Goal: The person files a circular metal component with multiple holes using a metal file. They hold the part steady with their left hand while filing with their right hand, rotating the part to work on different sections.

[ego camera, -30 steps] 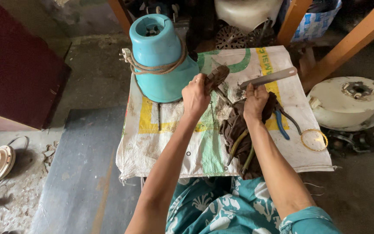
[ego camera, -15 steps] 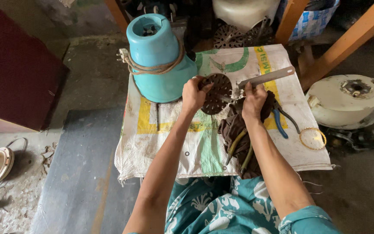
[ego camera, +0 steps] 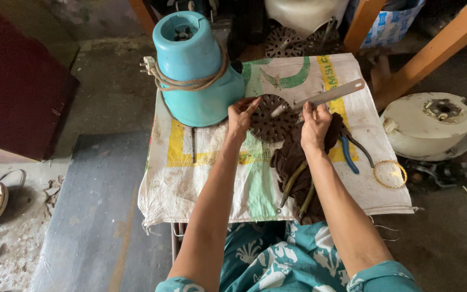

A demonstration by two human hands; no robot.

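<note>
A dark, round perforated disc [ego camera: 272,118] was held face-up above the sack-covered counter [ego camera: 201,173], gripped at its left edge; a flat grey metal blade [ego camera: 328,96] was held slanted, its near end laid on the disc's right side, its far end pointing up and right.

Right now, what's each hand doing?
Left hand: closed on the rim of the dark disc.
Right hand: closed on the metal blade, held against the disc.

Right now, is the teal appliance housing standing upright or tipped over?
Upright. The teal housing stands on its wide base on the sack-covered table, narrow open end up, its cord wrapped around it.
</note>
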